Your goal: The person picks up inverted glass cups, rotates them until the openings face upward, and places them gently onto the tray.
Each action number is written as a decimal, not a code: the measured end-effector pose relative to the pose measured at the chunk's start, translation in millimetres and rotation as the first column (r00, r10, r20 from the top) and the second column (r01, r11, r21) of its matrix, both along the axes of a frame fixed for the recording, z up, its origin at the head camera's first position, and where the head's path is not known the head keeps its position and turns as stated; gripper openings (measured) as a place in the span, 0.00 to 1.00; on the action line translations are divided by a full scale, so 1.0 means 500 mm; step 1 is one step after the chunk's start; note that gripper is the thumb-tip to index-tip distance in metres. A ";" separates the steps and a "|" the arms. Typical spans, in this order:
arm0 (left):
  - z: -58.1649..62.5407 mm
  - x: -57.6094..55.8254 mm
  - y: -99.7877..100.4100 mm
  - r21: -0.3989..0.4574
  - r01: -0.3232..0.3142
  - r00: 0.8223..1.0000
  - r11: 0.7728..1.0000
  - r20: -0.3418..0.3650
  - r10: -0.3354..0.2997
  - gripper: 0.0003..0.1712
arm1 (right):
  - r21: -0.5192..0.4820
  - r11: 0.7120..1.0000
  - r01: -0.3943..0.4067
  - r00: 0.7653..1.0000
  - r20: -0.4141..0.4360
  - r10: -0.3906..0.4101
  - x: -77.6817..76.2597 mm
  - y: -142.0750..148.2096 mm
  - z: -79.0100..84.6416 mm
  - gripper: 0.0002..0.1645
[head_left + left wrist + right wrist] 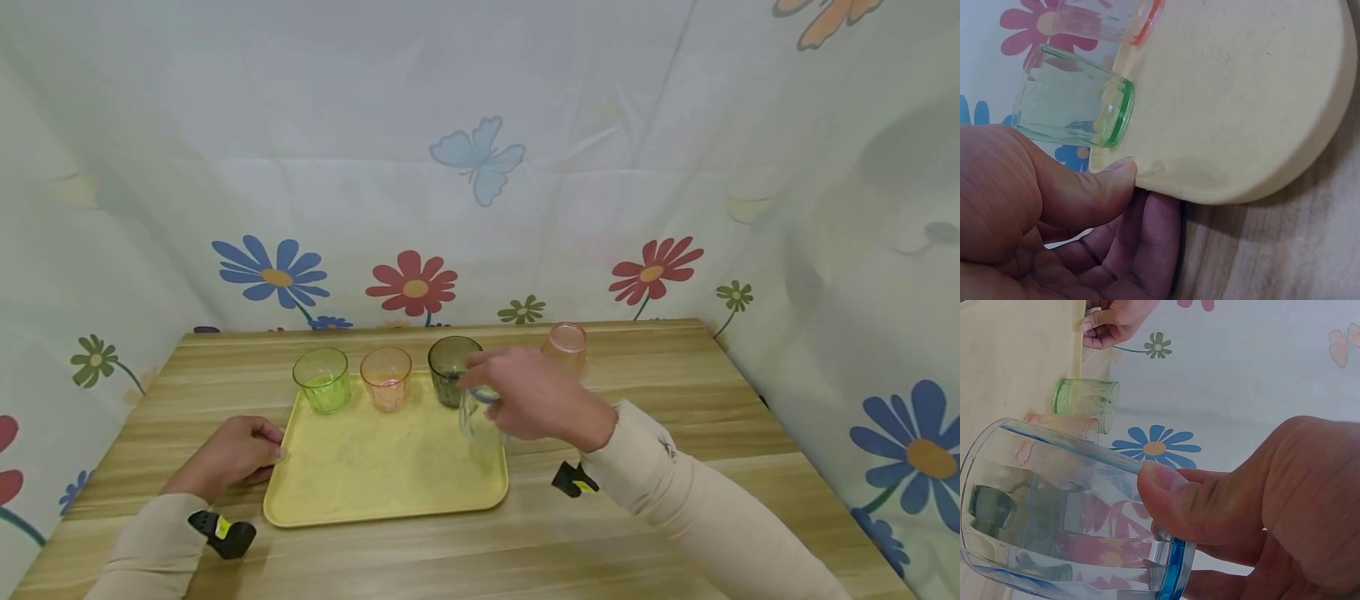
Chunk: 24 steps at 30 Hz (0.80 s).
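Observation:
My right hand (528,392) grips a clear blue-tinted glass (1091,512) by its thick base, thumb on one side and fingers on the other. The glass is upside down, its wide rim facing down over the right side of a yellow tray (382,475). At the tray's left edge my left hand (236,450) pinches the rim, thumb on top and fingers underneath. Along the tray's back stand a green glass (322,383), an orange-pink glass (386,383) and a dark grey glass (453,358), all upright. My right hand is close to the grey one.
Behind my right hand, off the tray, a pink glass (566,346) stands upside down on the wooden table (652,508). A flower-printed curtain (360,200) hangs at the table's back and sides. Each wrist wears a small black device (223,535).

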State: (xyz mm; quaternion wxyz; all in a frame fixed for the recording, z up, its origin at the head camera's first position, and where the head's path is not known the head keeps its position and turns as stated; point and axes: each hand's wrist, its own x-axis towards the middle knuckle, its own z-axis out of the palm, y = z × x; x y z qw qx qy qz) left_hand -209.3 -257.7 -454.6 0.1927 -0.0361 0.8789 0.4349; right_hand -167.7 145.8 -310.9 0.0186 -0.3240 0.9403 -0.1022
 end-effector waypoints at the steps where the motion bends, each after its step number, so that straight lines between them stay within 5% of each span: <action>1: -0.001 -0.001 0.000 0.002 0.001 1.000 1.000 -0.001 -0.001 0.16 | 0.002 1.000 -0.005 1.000 -0.003 0.005 0.000 -0.001 0.001 0.28; 24: -0.003 -0.003 -0.003 0.034 0.004 1.000 0.999 0.006 -0.004 0.15 | -0.011 0.997 -0.081 0.996 -0.033 0.081 0.005 -0.041 0.005 0.27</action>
